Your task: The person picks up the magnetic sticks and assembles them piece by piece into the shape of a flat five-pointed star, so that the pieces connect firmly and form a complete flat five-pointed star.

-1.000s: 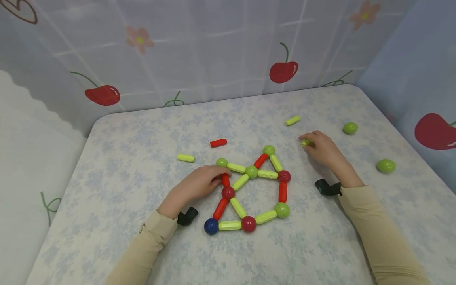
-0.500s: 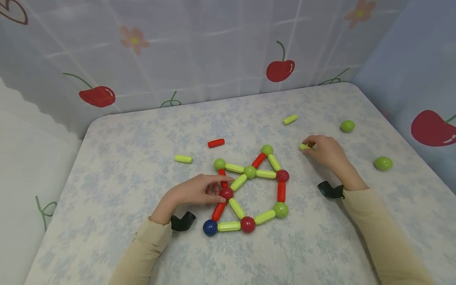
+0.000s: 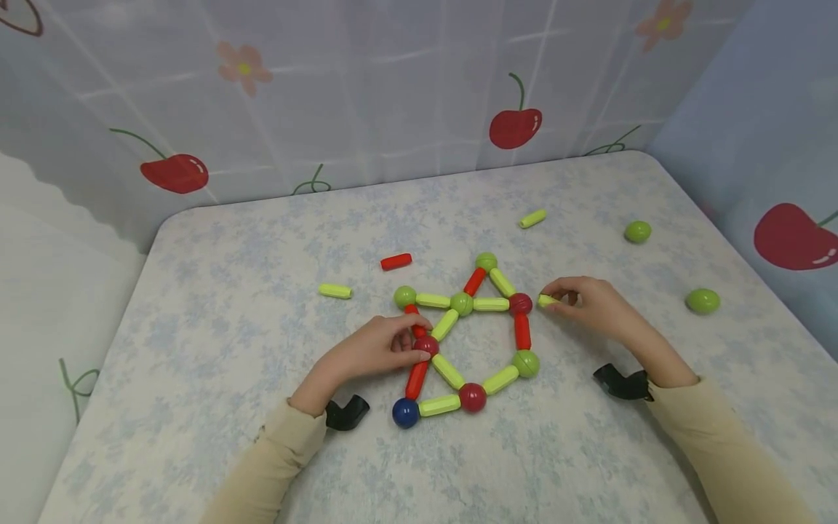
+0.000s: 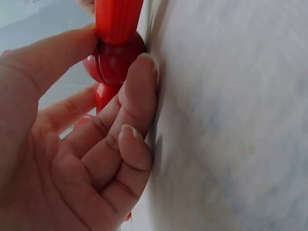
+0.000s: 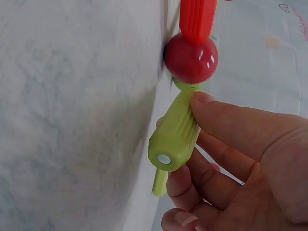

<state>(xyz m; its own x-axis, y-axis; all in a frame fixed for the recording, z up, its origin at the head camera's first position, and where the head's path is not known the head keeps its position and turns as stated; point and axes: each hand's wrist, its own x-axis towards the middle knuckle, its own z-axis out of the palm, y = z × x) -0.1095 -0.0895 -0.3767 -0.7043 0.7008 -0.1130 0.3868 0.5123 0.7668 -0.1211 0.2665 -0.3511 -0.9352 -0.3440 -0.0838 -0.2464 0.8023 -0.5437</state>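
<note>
On the table lies a flat frame of magnetic rods and balls. My left hand (image 3: pixel 374 349) grips it at the left red ball (image 4: pixel 118 60), thumb on one side and fingers on the other; a red rod (image 3: pixel 416 380) runs from that ball to the blue ball (image 3: pixel 406 413). To the right, my right hand (image 3: pixel 592 309) pinches a yellow-green magnetic rod (image 5: pixel 174 132) between thumb and fingers. One end of this rod faces me with a silver magnet. Its far end is close to the right red ball (image 3: pixel 520 303); whether they touch I cannot tell.
Behind the frame lie a loose red rod (image 3: pixel 396 261) and a yellow-green rod (image 3: pixel 335 291). Another yellow-green rod (image 3: pixel 533 218) is farther back. Two green balls, one nearer (image 3: pixel 703 300) and one farther (image 3: pixel 638 231), lie toward the table's right edge. A patterned curtain (image 3: pixel 393 87) hangs behind.
My right hand has brought its rod toward the right red ball. The left hand has shifted from the upper red rod to the left red ball, and the frame has turned slightly.
</note>
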